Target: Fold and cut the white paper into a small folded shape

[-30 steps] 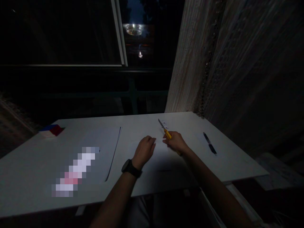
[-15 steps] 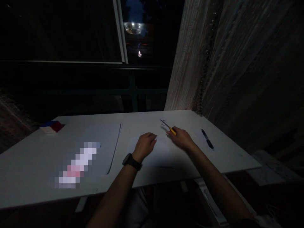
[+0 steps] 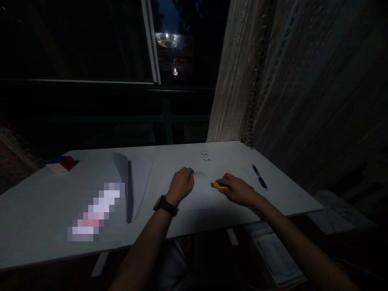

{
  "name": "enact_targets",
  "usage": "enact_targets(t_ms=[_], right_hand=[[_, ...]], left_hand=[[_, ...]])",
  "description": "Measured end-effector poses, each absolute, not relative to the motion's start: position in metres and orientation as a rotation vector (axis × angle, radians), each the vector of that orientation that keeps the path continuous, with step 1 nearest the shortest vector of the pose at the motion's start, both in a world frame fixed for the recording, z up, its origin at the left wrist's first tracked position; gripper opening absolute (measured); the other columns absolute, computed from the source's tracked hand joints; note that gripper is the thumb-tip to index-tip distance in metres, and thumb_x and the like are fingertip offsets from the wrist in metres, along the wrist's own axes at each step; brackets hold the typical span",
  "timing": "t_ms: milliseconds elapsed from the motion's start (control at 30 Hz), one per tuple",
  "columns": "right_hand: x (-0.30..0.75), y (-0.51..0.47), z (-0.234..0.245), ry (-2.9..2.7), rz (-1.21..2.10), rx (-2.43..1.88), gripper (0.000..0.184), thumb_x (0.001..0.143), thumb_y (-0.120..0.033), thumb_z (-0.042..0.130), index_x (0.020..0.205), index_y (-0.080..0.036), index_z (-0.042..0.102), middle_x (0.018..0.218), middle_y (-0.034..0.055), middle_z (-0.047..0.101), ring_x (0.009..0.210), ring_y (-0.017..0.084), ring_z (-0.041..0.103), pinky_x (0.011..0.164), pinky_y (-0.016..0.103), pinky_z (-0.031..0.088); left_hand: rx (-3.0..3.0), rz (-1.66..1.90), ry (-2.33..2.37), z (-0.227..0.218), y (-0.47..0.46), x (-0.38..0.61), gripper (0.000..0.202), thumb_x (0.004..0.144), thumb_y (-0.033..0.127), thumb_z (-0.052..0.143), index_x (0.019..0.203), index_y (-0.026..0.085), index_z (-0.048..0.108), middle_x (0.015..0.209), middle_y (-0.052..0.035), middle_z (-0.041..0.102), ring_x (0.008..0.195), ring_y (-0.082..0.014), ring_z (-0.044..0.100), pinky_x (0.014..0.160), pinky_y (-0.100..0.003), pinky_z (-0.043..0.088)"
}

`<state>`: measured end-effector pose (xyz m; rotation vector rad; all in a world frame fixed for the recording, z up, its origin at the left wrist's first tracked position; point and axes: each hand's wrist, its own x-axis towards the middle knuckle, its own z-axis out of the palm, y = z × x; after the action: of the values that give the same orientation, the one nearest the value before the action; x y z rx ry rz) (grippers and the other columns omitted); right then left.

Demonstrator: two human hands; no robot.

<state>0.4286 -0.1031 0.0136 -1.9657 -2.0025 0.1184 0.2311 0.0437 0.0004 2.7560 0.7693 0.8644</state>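
A white table [image 3: 281,198] spreads under dim light, a sheet of pale paper [image 3: 194,198] lying flat for the most part near its front edge, between 2 bare hands. The left hand [image 3: 182,184] rests at the sheet's left and far side, where the paper curls up beside the thumb; whether the fingers pinch it cannot be told. Across from it, at the sheet's right, the right hand [image 3: 235,189] grips a yellow utility knife [image 3: 220,186], its long axis running crosswise, blade pointing left at the other hand, the 2 well apart. Whether the blade meets the paper is unclear. Beyond the sheet lie 2 small marked scraps [image 3: 206,159].
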Motion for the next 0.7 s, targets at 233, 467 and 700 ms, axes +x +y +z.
enact_targets(t_ms=[233,467,700], right_hand=[[0.426,-0.096,0.003,-1.988,0.059,-1.958,0.034,0.085,-0.03,0.048,0.117,-0.023,0.057,0.096,0.0083,0.055,0.09,0.019,0.051,0.075,0.028,0.038],[0.426,-0.092,-0.004,-2.02,-0.007,-1.925,0.033,0.086,-0.029,0.047,0.116,-0.023,0.058,0.09,0.0085,0.053,0.087,0.02,0.047,0.078,0.032,0.037],[0.424,-0.099,-0.001,-2.107,-0.016,-1.897,0.033,0.086,-0.027,0.045,0.117,-0.023,0.057,0.091,0.0092,0.053,0.085,0.02,0.046,0.075,0.032,0.036]], left_hand=[[2.826,0.818,0.952,-0.002,0.048,0.23,0.031,0.084,0.016,0.041,0.113,0.016,0.053,0.107,-0.0111,0.058,0.1,-0.0221,0.053,0.09,-0.039,0.039],[2.947,0.591,0.73,-0.006,0.014,0.24,0.04,0.09,0.038,0.031,0.128,0.033,0.042,0.136,-0.0033,0.044,0.129,-0.0309,0.027,0.101,-0.061,0.016],[2.908,0.458,0.773,-0.015,0.015,0.244,0.045,0.09,0.047,0.024,0.132,0.035,0.037,0.142,-0.0013,0.034,0.132,-0.0324,0.021,0.101,-0.063,0.012]])
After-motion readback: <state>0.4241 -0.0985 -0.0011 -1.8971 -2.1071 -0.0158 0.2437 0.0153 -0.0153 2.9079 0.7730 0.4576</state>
